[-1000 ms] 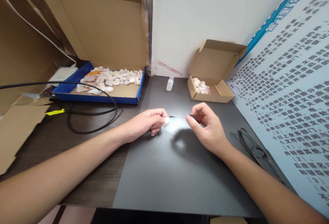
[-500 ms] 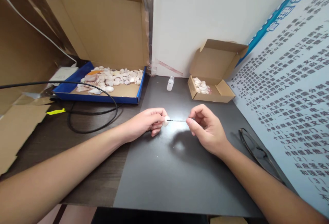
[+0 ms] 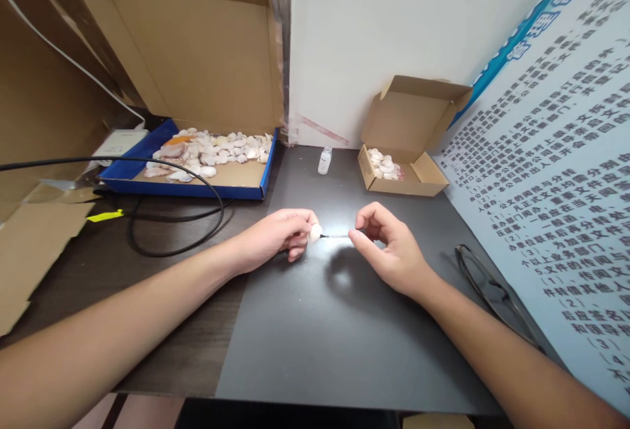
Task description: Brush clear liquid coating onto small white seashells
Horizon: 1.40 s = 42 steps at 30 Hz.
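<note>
Now 1 slim, dark-tipped rod (image 3: 336,237) meets 1 rounded shell (image 3: 314,233).

Near the frame's centre we hold a small, rounded white shell (image 3: 314,233) and, right of it, a thin rod (image 3: 338,237), roughly level, dark tip at the shell's edge.

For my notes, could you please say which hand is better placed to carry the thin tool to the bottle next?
Probably the right hand: it holds the thin tool, with the small bottle beyond; the left hand pinches a white shell.
</note>
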Motion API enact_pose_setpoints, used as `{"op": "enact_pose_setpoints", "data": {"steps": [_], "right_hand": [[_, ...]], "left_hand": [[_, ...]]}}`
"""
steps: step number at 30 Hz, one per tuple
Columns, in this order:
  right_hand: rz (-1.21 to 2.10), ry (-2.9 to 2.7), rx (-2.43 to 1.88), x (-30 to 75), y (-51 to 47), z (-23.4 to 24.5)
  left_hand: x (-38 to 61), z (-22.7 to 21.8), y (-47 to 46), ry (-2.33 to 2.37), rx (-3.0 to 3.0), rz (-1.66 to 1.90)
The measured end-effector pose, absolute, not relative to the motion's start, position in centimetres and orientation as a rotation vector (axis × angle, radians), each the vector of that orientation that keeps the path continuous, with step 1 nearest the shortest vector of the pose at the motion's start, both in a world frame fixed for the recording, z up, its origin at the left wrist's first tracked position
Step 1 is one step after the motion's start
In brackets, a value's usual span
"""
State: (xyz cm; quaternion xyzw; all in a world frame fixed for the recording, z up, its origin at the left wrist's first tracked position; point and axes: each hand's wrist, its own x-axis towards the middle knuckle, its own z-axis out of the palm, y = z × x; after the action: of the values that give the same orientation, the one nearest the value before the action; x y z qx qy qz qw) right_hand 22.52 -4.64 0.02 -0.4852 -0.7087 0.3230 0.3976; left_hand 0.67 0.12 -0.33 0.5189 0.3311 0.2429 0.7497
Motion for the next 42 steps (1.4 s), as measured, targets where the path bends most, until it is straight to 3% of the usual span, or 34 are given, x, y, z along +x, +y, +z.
{"op": "enact_pose_setpoints", "data": {"steps": [42], "right_hand": [[0.856, -1.752, -1.185, 22.43, -4.58, 0.08]], "left_hand": [[0.49, -0.16, 0.13, 0.72, 1.174, 0.49]]}}
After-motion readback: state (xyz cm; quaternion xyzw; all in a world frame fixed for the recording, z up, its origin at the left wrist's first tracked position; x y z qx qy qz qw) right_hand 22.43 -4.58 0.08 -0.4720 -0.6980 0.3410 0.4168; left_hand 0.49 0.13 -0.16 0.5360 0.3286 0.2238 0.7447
